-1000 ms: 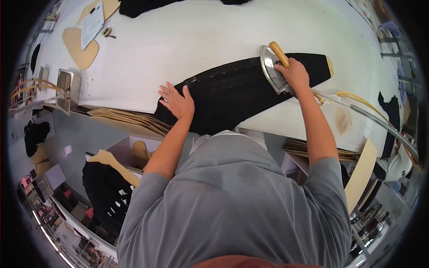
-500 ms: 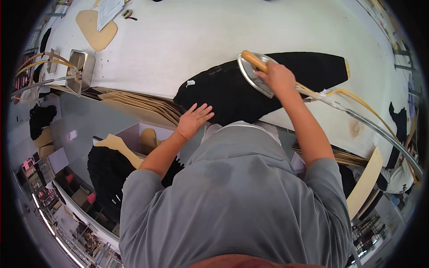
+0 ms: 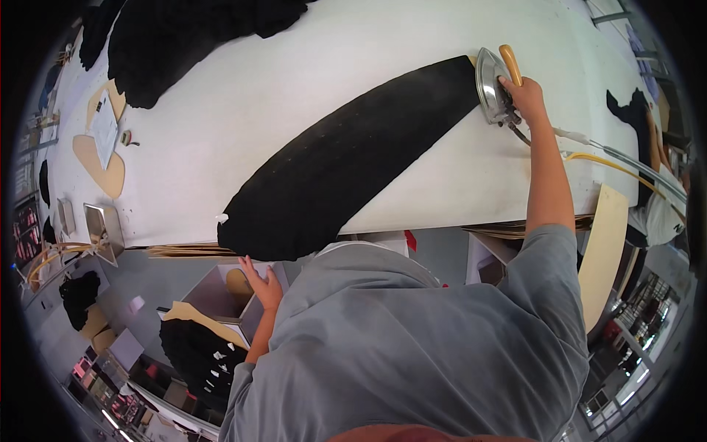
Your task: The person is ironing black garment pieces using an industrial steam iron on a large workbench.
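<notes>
A long black fabric piece (image 3: 346, 155) lies flat across the white table, tapering toward the far right, with a pale board tip showing at its narrow end. Its wide near end hangs slightly over the front edge, and a small white tag (image 3: 222, 219) sits at its left corner. My right hand (image 3: 527, 97) is closed around the wooden handle of a silver steam iron (image 3: 490, 85), which is tilted beside the narrow end. My left hand (image 3: 263, 286) is at the near left end of the fabric, fingers spread, fingertips at or close to its edge.
A black fabric heap (image 3: 191, 44) lies at the far left, near pale board templates (image 3: 99, 166) and a tape measure (image 3: 129, 138). A metal box (image 3: 105, 230) stands at the left edge. The iron's hose (image 3: 611, 163) trails right. Below are open bins (image 3: 221, 291) and a black fabric stack (image 3: 195, 353).
The iron in my right hand has moved from mid-fabric to the narrow right end and tipped up. My left hand has drawn back toward me. The view has shifted, revealing the far black heap.
</notes>
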Motion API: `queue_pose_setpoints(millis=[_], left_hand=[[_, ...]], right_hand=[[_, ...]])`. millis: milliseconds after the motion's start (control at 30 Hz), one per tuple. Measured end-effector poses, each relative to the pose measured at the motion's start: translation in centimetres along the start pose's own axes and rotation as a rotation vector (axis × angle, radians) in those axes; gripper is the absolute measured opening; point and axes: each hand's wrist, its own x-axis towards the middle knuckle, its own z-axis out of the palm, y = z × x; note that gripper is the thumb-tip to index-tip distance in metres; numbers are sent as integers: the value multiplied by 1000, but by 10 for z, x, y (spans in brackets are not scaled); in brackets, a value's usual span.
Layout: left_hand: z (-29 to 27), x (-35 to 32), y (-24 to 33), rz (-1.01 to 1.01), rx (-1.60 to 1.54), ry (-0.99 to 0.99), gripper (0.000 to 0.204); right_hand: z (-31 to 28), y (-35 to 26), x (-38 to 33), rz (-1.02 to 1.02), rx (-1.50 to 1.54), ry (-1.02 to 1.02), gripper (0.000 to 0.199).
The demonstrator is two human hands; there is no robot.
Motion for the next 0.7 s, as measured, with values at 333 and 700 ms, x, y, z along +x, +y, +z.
queue_pose_setpoints(millis=[333,700], left_hand=[[-9,47,-32,-960,-1162,-399,49],[-15,63,-21,-1010,-1261,-435,54]], right_hand=[[79,-83,-145,-14,-249,-61,48],[275,-236,-338,-661,-441,-330,38]])
